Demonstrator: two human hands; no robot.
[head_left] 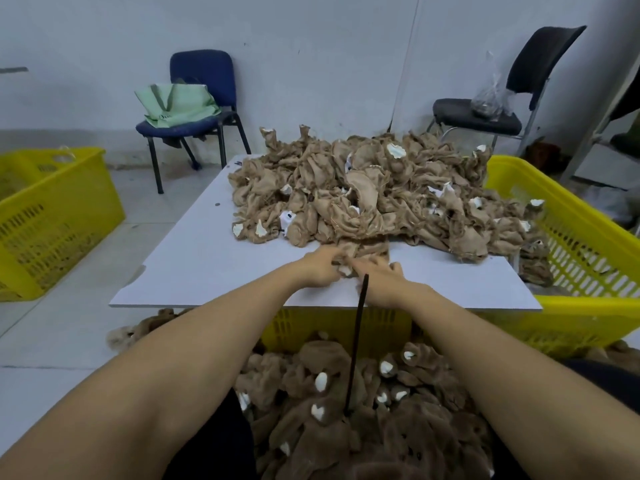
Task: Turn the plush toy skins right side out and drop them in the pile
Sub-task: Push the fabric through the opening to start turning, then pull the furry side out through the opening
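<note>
Both hands are working one crumpled, tan, inside-out skin point(360, 252) at the heap's point(381, 188) near edge on the white board point(207, 258): left hand point(320, 268) pinching it, right hand point(382, 280) gripping it. Fuzzy brown turned skins point(346, 410) are lying piled below, around a thin black rod point(356, 341).

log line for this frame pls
left hand: grips skin | right hand: grips same skin | black rod: upright between arms | finished pile: below table

Dim, flat light (soft focus), edges bowed.
</note>
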